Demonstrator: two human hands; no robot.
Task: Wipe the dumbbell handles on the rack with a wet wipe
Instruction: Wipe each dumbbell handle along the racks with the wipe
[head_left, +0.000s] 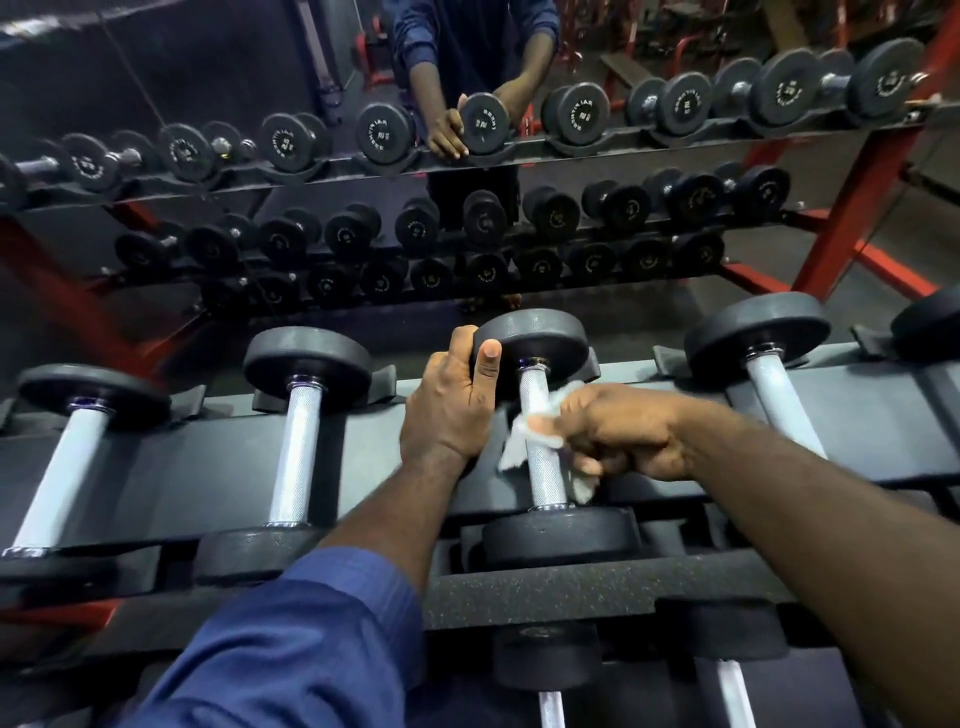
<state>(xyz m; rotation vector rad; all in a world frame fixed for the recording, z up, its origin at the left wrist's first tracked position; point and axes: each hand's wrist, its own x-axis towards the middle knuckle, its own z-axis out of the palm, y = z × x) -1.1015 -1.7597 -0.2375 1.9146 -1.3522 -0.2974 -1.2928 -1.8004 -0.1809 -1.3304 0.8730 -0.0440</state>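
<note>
A dumbbell with black round heads and a knurled silver handle lies in the middle of the rack's top tier. My left hand grips the left rim of its far head, thumb up against the face. My right hand wraps a white wet wipe around the handle's middle, fingers curled round wipe and handle. The wipe's corners stick out left of the handle and below my fingers.
More dumbbells lie alongside: two to the left, one to the right. A lower tier holds others. A wall mirror behind the rack reflects the red-framed rack and a person.
</note>
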